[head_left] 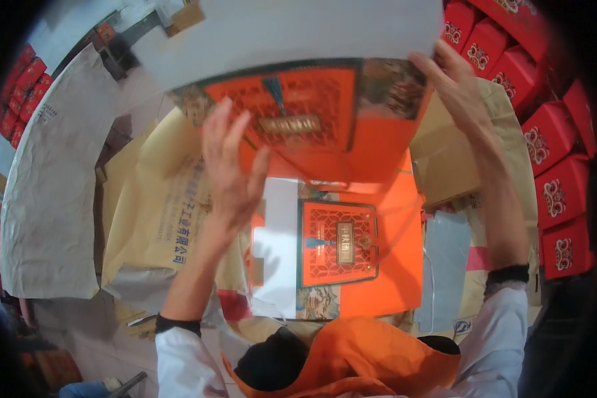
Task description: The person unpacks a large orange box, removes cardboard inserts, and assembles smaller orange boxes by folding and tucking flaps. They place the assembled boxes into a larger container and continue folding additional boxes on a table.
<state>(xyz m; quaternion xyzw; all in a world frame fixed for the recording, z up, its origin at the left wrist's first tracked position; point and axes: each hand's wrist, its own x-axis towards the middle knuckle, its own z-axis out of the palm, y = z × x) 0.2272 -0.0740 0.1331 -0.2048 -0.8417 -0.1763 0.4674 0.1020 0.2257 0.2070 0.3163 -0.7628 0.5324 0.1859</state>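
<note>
At upper right, the right hand (459,85) grips the raised orange sheet (312,99) by its edge; the left hand (231,166), left of centre, is spread, contact unclear. Even support should avoid creases.

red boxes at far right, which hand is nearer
Right: the right hand holds the raised sheet by its edge, left of the red boxes; the left hand is farther left.

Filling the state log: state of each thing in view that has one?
Raised sheet: tilted up, printed face visible
Right hand: gripping that sheet's edge
Left hand: open, contact unclear
Lower sheet: lying flat, print up
Kraft paper: spread open, creased
Red boxes: stacked at right
</note>
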